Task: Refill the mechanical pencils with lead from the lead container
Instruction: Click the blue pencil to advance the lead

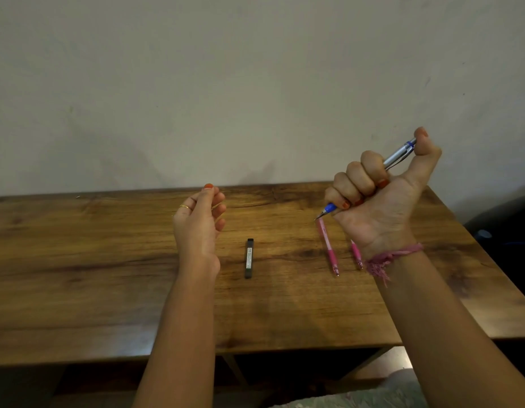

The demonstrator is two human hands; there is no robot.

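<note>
Pretty dim, warm indoor light. Soft shadows on the wall (255, 83) just above the table (108, 275). Wide-angle bending at the edges, everything slightly soft.

Count: three mechanical pencils, comprising one blue-and-silver pencil (398, 156) and two pink pencils (328, 247) (356, 254); one black lead container (249, 258); two hands (200, 214) (379, 195); one wooden table (108, 275).

head: your only view | worn on your head, facing forward and down | near the wooden table (108, 304), wall (226, 83) behind (wide-angle, edges bowed)
</note>
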